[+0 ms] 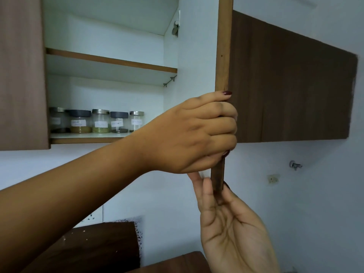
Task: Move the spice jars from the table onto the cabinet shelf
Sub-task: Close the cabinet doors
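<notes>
Brown-laminate cabinet door [223, 46] ajar. Left hand [193, 133] curls fingers round its edge, right hand [230, 229] lightly pinches its bottom corner. Five spice jars [100, 123] on lower shelf [86, 135], left of door (task looks done). Swing shut slowly, pulling fingers clear before it meets the frame.

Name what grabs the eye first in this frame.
Both hands are on the open cabinet door at centre. The left hand grips its edge, and the right hand below pinches its bottom corner. Behind them on the left, five spice jars stand in a row on the lower shelf.
</notes>
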A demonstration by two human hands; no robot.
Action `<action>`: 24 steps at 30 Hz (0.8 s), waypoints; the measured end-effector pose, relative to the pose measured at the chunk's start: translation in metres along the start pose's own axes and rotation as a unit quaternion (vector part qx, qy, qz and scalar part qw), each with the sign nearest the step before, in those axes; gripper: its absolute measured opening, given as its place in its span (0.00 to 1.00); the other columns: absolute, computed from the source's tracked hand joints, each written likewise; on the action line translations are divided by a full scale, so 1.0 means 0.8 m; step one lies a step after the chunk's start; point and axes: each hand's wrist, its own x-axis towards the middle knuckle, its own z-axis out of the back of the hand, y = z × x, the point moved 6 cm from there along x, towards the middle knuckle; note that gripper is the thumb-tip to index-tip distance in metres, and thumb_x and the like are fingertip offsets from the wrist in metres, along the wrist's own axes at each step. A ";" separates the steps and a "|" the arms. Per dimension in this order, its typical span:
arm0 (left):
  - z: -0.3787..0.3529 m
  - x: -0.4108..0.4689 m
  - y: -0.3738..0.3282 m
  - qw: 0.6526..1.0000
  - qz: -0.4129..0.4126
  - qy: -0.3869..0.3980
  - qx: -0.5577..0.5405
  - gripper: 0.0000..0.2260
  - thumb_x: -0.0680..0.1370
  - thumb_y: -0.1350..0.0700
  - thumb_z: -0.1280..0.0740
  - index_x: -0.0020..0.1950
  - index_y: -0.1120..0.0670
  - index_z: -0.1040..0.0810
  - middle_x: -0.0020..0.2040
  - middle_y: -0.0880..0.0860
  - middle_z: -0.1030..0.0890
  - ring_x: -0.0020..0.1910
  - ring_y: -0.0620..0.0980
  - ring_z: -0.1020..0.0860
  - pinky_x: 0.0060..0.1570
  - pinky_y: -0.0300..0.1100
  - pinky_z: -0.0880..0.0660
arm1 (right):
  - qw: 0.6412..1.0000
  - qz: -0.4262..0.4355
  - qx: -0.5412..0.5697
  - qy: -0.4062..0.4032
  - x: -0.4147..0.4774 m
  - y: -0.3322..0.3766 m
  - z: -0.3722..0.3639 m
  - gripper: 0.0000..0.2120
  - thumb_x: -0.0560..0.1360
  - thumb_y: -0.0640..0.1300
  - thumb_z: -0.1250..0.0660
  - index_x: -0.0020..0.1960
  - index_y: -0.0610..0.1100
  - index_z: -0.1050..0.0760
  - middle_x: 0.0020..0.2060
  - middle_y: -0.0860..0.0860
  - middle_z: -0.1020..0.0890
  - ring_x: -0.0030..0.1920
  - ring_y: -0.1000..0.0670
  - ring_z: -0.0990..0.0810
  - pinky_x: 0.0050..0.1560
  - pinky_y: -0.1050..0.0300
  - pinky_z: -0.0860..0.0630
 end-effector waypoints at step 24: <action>0.034 -0.126 0.042 0.992 0.042 0.103 0.055 0.15 0.84 0.52 0.46 0.58 0.54 0.20 0.60 0.55 0.20 0.72 0.56 0.31 0.77 0.54 0.44 | 0.996 -0.059 0.060 -0.001 0.043 -0.117 -0.011 0.46 0.32 0.24 0.19 0.51 0.24 0.22 0.52 0.28 0.19 0.45 0.29 0.16 0.33 0.38 0.18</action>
